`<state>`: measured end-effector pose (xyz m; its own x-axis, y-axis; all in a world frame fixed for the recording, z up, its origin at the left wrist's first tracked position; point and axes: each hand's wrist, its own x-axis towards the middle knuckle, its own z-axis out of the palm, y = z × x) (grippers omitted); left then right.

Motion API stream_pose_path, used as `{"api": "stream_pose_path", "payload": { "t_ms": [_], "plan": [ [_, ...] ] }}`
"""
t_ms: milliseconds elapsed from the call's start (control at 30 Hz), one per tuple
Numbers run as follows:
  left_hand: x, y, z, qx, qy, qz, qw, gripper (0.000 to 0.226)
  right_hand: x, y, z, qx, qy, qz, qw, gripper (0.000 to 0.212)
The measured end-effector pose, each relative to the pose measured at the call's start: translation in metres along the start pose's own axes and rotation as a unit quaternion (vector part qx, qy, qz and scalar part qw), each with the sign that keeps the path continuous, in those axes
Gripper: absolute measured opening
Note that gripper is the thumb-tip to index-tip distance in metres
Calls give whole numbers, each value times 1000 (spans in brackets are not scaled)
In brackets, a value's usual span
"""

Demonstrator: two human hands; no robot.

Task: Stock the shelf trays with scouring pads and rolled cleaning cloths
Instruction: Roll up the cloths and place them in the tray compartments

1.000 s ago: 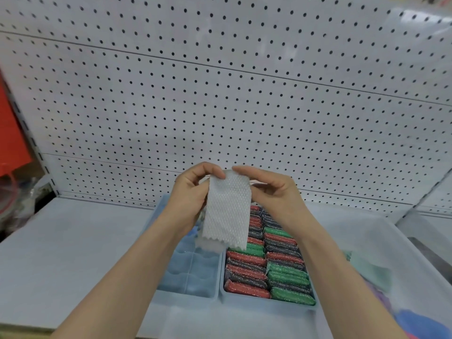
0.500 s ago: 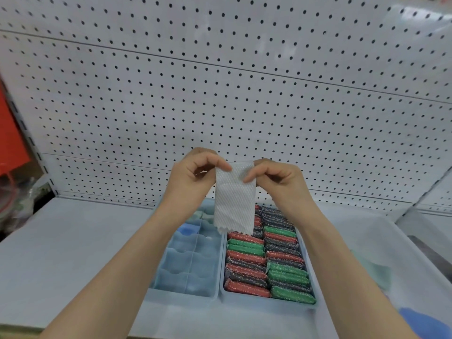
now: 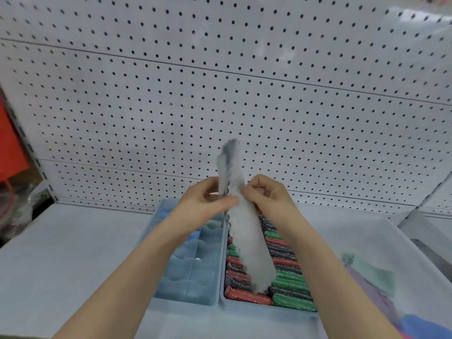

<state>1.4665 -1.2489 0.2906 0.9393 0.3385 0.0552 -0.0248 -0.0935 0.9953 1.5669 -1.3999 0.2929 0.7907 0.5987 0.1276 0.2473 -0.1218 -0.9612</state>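
A white textured cleaning cloth [image 3: 247, 241], blurred by motion, stretches from above my hands down over the trays. My left hand [image 3: 208, 201] pinches it at mid-length on the left, and my right hand [image 3: 266, 196] pinches it on the right. Below stand two pale blue trays: the left tray [image 3: 186, 302] has scalloped compartments with a few blue rolled cloths [image 3: 166, 214] at its far end. The right tray [image 3: 244, 308] is packed with red, green and dark glittery scouring pads [image 3: 291, 287].
A white pegboard wall [image 3: 220, 106] rises behind the white shelf [image 3: 61, 253]. A clear bin [image 3: 354, 231] at the right holds green, purple and blue cloths [image 3: 374, 277]. Red items [image 3: 9, 143] and clutter lie at the far left.
The cloth hung flat below my fingers before; now it is flipped up and stretched long, one end above my hands. Both hands sit slightly higher and closer together.
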Motion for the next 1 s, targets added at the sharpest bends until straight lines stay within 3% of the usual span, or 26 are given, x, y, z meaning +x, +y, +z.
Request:
{"api": "stream_pose_path", "payload": {
  "t_ms": [100,167,233,300,433,633,733,833,1000],
  "plan": [
    [4,-5,2,-59,94,-14,994,13,-2,1,-1,-34,-27,-2,999,18],
    [4,-7,3,-62,108,-1,992,14,-3,-3,-3,-8,-53,6,999,13],
    [2,-5,5,-41,83,31,995,8,-4,-8,-5,38,-77,26,996,29],
    [0,-1,7,-24,36,56,998,21,-1,-13,-9,59,-76,22,995,40],
    [0,3,9,-80,24,59,995,21,1,-17,-15,86,-37,-16,995,17],
    [0,5,7,-103,50,66,991,13,-2,-29,-21,64,-14,-110,992,34],
    [-1,8,7,-94,44,70,992,13,-1,-37,-24,5,-13,-168,986,23],
    [-3,9,8,-91,37,74,992,14,1,-40,-26,-59,-22,-175,983,9],
    [-6,11,13,-96,34,80,992,21,5,-40,-23,-84,4,-170,982,10]
  ]
}}
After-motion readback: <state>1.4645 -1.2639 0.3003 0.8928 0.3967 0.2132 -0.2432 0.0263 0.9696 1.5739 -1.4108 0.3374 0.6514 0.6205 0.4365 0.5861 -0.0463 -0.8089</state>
